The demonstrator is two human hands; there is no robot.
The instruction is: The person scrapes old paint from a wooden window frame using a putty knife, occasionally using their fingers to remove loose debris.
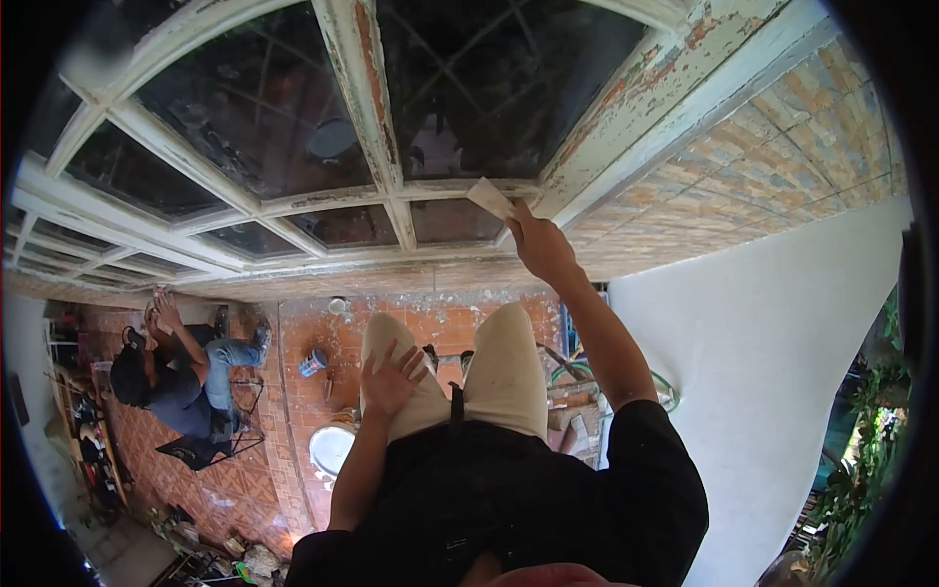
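My right hand [544, 249] is raised to the window frame and closed around a pale, flat rectangular piece [491, 198]. I cannot make out whether it is a scraper blade or folded sandpaper. The piece lies over a small lower pane, close to the corner of the old white window frame [367, 88], whose paint is chipped and peeling. Resting on my left thigh, my left hand [394, 380] has its fingers spread and holds nothing.
At the left a co-worker [191, 377] sits on a folding chair [245, 445], hands raised to the frame. A blue can [313, 363] and a white bucket [333, 450] stand on the tiled floor [293, 401]. A white wall [743, 372] rises at the right, with a green hose [670, 386] beside it.
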